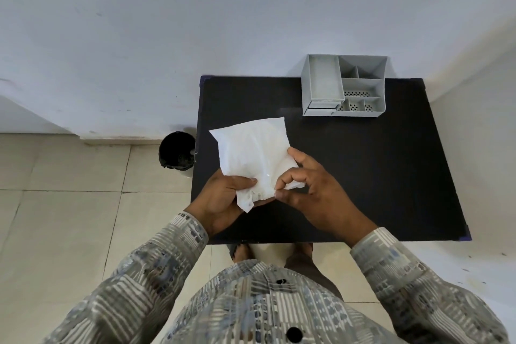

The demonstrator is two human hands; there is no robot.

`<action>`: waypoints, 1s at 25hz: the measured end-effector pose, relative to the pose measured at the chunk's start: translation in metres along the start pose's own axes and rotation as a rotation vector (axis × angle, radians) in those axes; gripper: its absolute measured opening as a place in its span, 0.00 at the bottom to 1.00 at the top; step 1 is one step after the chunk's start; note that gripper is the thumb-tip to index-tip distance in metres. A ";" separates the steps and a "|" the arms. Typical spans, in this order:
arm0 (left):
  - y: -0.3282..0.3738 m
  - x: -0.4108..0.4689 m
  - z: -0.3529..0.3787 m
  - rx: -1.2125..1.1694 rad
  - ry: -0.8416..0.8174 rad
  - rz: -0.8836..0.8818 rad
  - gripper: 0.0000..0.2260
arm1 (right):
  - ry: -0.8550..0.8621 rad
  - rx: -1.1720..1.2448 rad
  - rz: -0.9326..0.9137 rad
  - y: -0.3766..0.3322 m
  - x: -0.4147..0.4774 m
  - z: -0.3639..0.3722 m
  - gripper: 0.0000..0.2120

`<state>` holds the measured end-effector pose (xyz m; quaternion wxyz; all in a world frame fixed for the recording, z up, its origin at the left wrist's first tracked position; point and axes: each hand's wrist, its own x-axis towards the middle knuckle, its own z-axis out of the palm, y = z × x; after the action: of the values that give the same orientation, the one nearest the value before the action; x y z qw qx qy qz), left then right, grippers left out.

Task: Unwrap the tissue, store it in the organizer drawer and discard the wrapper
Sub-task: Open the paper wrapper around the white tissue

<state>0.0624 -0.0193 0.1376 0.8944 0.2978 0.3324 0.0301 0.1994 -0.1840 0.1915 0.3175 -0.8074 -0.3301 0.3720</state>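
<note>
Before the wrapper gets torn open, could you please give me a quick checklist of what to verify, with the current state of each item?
1. Pack held by both hands: ok. The left hand and right hand both grip the near end of the tissue pack.
2. Pinch on the wrapper for tearing: ok. Right fingertips pinch the near edge.
3. Wrapper already open: cannot tell; it looks sealed.
4. Organizer in place: ok, at the table's far right.
5. Drawer open to receive the tissue: not ok, it looks shut.
6. Bin ready for the wrapper: ok, on the floor left of the table.
</note>
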 end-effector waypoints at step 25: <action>0.028 -0.018 0.026 0.345 -0.083 -0.031 0.15 | 0.038 -0.665 -0.353 -0.034 0.003 -0.023 0.02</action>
<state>0.0683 -0.0141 0.1791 0.8434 0.4425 0.3000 -0.0535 0.2093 -0.1679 0.2284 0.1031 -0.8037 -0.5611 0.1690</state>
